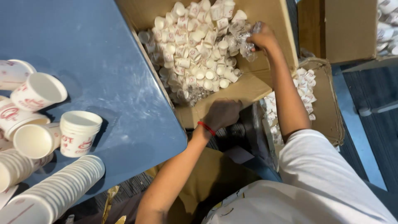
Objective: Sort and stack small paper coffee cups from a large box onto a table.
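A dark carpeted floor (pixel 375 137) runs along the right, and a blue table (pixel 95 62) fills the left. Beside the table's right edge stands a large open cardboard box (pixel 232 93) heaped with small white paper cups (pixel 195 49) printed in red, many sealed in clear plastic. A second, flatter carton (pixel 327 103) of the same cups lies on the floor to the right. On the table's near left are bigger cups (pixel 78 132), some upright, some tipped, and a long nested stack (pixel 62 186). The left hand (pixel 222 114) is closed over the box's near flap, steadying it. The right hand (pixel 261 39) reaches to the box's far right side, fingers closed on a clear-wrapped bundle of cups (pixel 244 35). To lift it cleanly, I judge a firm pinch on the wrap and a braced flap serve best.
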